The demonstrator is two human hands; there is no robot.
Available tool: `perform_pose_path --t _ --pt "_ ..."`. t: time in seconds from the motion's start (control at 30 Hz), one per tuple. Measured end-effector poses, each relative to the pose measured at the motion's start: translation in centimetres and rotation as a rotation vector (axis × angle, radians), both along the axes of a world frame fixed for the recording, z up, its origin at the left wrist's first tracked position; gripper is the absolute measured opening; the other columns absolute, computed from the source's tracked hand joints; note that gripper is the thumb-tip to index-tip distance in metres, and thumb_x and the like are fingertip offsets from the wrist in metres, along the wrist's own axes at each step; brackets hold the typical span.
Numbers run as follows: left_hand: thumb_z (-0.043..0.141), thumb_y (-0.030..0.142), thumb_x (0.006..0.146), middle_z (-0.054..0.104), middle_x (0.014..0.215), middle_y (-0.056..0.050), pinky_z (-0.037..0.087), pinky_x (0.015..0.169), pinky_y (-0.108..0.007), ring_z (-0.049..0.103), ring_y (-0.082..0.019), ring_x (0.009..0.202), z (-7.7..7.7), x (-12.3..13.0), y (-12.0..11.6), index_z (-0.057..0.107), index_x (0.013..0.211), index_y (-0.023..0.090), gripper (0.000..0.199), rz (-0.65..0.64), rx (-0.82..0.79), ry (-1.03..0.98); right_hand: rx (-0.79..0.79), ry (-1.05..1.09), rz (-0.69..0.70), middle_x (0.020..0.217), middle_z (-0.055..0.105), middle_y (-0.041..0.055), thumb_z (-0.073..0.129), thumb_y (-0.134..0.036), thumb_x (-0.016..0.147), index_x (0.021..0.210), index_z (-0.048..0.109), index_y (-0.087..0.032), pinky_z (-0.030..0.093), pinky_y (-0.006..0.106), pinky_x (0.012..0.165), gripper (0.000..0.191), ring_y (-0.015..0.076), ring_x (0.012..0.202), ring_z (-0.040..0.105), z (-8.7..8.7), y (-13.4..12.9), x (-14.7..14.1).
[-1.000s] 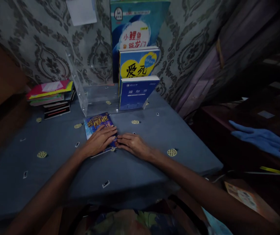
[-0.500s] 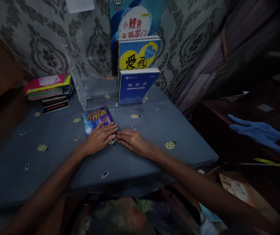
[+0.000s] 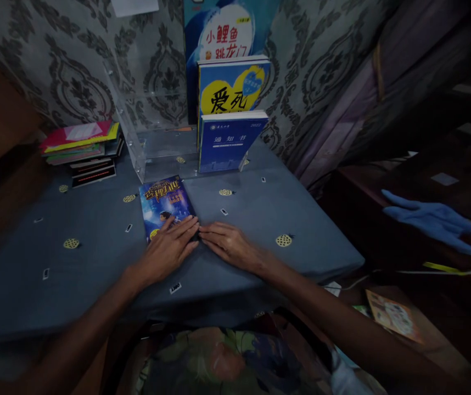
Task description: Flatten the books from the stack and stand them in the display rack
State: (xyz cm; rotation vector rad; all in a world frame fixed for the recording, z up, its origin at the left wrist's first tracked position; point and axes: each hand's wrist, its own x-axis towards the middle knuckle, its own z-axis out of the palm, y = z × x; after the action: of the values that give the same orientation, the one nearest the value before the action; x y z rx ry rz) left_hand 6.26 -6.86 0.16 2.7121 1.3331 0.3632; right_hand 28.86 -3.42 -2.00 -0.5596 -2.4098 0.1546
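Observation:
A small blue paperback book point(image 3: 165, 197) with gold lettering lies closed on the blue tablecloth point(image 3: 235, 252). My left hand point(image 3: 167, 247) lies over its lower part, fingers stretched out flat and reaching to its right edge. At that same edge is my right hand point(image 3: 229, 244), its fingers pressed together with the tips on the book's lower right side. The fingertips partly hide what they pinch. Behind the book, a clear acrylic stand point(image 3: 169, 171) holds upright books, with a blue booklet point(image 3: 229, 144) in front and a yellow-and-blue book point(image 3: 214, 77) behind it.
A stack of books and folders point(image 3: 81, 137) sits at the back left by the stand's side panel. A taller picture book point(image 3: 214, 13) rises against the patterned wall cloth. Off the table to the right lie a blue glove point(image 3: 429, 216) and a yellow-orange booklet point(image 3: 396, 315).
My left hand has slid down toward me, so more of the cover shows. My right fingertips stay at the book's right edge. The camera view has shifted slightly.

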Motion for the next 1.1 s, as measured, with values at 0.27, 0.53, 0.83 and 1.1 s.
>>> perform_pose_path --t 0.27,0.53,0.83,1.1 --pt "0.037 0.031 0.105 0.045 0.156 -0.013 0.025 0.124 -0.054 0.041 -0.027 0.147 -1.1 1.9 -3.4 0.038 0.156 0.018 0.052 0.194 0.111 0.048 -0.067 0.057 0.032 0.110 0.076 0.0126 0.053 -0.016 0.100 0.111 0.074 -0.017 0.062 0.042 0.091 0.024 0.0225 0.099 0.073 0.0 0.1 -0.1" --pt "0.035 0.032 0.106 0.047 0.155 -0.014 0.030 0.121 -0.055 0.044 -0.029 0.145 -1.2 0.3 -5.8 0.037 0.156 0.017 0.052 0.313 0.142 0.063 -0.096 0.060 0.030 0.109 0.076 0.0116 0.051 -0.019 0.102 0.109 0.075 -0.018 0.063 0.041 0.090 0.025 0.0223 0.100 0.072 0.3 0.0 -0.1" --pt "0.029 0.031 0.107 0.047 0.155 -0.012 0.039 0.115 -0.058 0.048 -0.030 0.141 -1.6 -2.5 -8.4 0.026 0.160 0.021 0.055 0.451 0.181 0.051 -0.027 0.043 0.001 0.106 0.078 0.0102 0.054 -0.018 0.100 0.105 0.075 -0.017 0.061 0.045 0.087 0.021 0.0245 0.099 0.072 0.7 0.0 -0.5" --pt "0.033 0.027 0.105 0.052 0.151 -0.015 0.041 0.113 -0.054 0.052 -0.029 0.139 -2.4 -2.3 -8.7 0.046 0.149 0.014 0.047 0.500 0.229 0.032 -0.204 -0.164 0.244 0.144 0.061 0.0124 0.045 -0.031 0.106 0.142 0.055 -0.017 0.042 0.048 0.117 0.040 0.0216 0.136 0.054 2.5 -0.8 -5.2"
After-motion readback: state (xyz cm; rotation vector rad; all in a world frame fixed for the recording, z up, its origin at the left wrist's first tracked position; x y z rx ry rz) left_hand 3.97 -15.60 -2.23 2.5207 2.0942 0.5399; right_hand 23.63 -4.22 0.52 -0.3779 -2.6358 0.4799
